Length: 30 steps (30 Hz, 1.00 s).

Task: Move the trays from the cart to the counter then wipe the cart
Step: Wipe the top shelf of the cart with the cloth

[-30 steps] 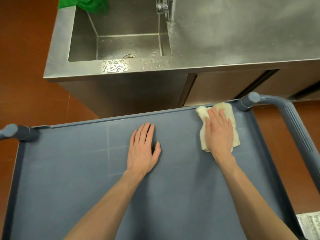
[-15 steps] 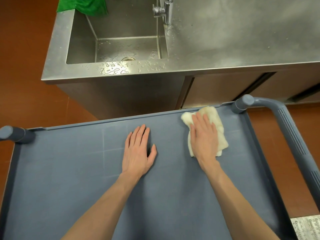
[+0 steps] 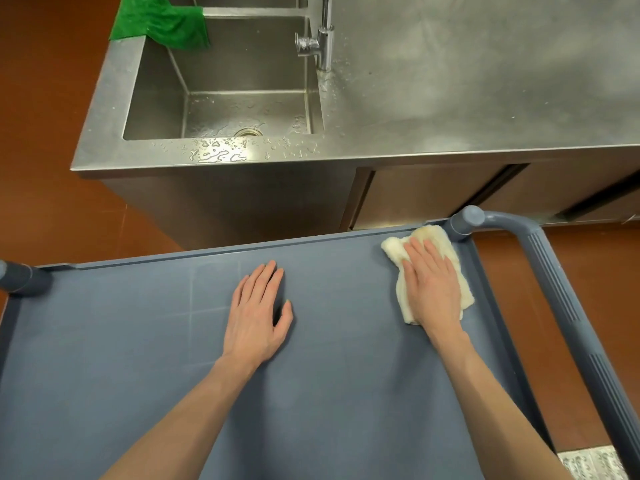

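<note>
The floor is red-brown, and a shiny steel counter (image 3: 485, 81) stands ahead of me with a wet sink (image 3: 221, 109) and a tap (image 3: 320, 39). A green cloth (image 3: 162, 20) hangs over the sink's far corner. No trays show on the counter or anywhere else I can see.

Close to me is the blue-grey cart (image 3: 138, 341). Its top has no trays on it, so I think the wiping part is under way.

My right hand (image 3: 433, 289) lies flat with straight fingers, pressing a white rag (image 3: 434, 237) down in the far right corner of the cart, just beside the cart handle (image 3: 554, 282). My left hand (image 3: 258, 317) lies flat and open on the bare cart top near the middle, holding nothing.

What could go wrong? The rag is only pressed, not gripped, so it may bunch up or slip out from under my hand if I push fast. My fingers could bump the raised edge or the handle post. The cart might roll if I lean on it too hard. I could also miss the big left side.
</note>
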Each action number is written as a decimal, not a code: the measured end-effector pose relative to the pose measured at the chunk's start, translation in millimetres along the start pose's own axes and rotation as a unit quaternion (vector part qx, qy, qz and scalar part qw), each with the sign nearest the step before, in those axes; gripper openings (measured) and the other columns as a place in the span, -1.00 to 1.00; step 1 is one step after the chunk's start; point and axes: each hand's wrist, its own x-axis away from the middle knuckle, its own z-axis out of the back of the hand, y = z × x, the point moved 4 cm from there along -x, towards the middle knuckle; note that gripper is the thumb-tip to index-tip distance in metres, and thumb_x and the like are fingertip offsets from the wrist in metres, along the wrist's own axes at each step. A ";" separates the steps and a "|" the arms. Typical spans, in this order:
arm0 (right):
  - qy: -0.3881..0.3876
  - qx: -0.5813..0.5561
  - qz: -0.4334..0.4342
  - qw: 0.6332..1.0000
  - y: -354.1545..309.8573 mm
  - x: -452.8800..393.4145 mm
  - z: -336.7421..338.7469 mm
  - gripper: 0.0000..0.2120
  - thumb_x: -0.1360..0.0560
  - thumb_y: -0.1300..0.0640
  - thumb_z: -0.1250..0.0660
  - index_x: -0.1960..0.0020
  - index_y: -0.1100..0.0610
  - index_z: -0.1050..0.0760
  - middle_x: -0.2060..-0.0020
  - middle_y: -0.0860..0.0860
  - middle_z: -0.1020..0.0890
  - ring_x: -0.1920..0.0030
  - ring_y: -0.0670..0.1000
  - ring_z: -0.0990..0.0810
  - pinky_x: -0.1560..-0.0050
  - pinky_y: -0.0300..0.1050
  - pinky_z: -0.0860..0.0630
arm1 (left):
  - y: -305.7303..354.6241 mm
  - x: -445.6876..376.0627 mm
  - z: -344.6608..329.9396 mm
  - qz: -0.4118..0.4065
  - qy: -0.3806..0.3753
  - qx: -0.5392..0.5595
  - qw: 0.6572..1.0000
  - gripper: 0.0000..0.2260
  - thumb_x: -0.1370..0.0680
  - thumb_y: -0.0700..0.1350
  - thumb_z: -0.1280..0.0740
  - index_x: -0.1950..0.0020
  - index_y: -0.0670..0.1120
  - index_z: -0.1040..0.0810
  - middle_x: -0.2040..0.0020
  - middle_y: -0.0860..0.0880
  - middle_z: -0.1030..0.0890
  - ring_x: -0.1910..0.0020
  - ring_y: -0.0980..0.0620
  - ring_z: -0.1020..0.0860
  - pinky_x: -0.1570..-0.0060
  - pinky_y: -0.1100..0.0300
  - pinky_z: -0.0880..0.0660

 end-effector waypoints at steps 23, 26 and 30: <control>0.003 0.060 0.014 0.998 -109.9 93.5 -44.1 -0.55 -0.65 0.09 -0.11 -0.50 0.07 -0.48 -0.50 0.02 -0.50 -0.54 0.12 -0.42 -0.45 0.04 -0.22 | 3.5 -1.2 -1.3 0.016 0.001 -0.002 1.000 -0.48 -0.65 0.07 -0.18 -0.59 -0.10 -0.40 -0.63 -0.07 -0.35 -0.63 -0.07 -0.29 -0.61 -0.15 -0.22; 0.005 0.046 0.037 0.998 -109.3 78.7 -38.5 -0.57 -0.65 0.07 -0.16 -0.49 0.02 -0.48 -0.50 -0.04 -0.50 -0.55 0.06 -0.38 -0.47 0.01 -0.17 | -0.3 -2.3 -0.3 0.014 -0.002 0.011 1.000 -0.47 -0.66 0.08 -0.15 -0.59 -0.09 -0.40 -0.64 -0.06 -0.34 -0.64 -0.05 -0.27 -0.63 -0.12 -0.20; 0.004 0.011 0.024 1.000 -81.5 45.8 -25.3 -0.60 -0.70 0.00 -0.09 -0.45 0.02 -0.51 -0.46 -0.05 -0.52 -0.53 0.01 -0.30 -0.44 0.00 -0.17 | -1.5 -3.6 1.2 0.003 0.011 0.028 1.000 -0.49 -0.64 0.02 -0.22 -0.58 -0.11 -0.42 -0.63 -0.06 -0.35 -0.64 -0.05 -0.27 -0.63 -0.08 -0.18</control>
